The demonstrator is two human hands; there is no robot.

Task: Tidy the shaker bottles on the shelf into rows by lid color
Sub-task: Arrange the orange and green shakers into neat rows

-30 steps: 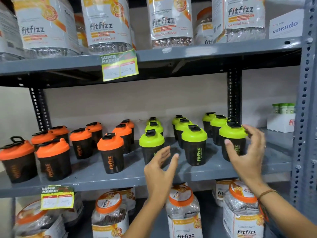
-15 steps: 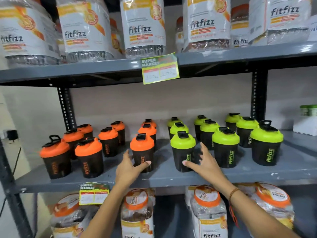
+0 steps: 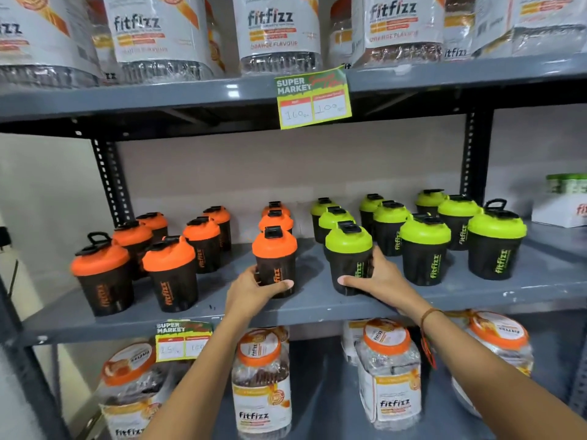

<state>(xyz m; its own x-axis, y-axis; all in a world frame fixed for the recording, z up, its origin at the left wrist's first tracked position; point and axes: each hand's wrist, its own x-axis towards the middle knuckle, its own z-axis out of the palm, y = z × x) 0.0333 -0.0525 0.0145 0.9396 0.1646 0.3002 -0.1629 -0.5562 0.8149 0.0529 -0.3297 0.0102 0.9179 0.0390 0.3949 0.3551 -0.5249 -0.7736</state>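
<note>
Bright, even light from above/front. Glare on upper shelf edge (image 3: 233, 90) and clear jars (image 3: 279, 30). Soft shadows under shaker bottles (image 3: 274, 260). Wide-angle bend at edges; left/right corners slightly blurred, centre sharp.

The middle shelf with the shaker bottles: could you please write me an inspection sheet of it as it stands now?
Surface: grey metal middle shelf, some scuffs at the front edge.
Job's things: orange-lid shakers at left, green-lid shakers at right, all upright, colours unmixed.
Clutter: nothing seen on that shelf except a white box at far right.
Grips: left hand around the front orange shaker; right hand around the front green shaker.
Cables: nothing seen.
Surroundings: fitfizz jars above and below; price tags on shelf edges.
</note>
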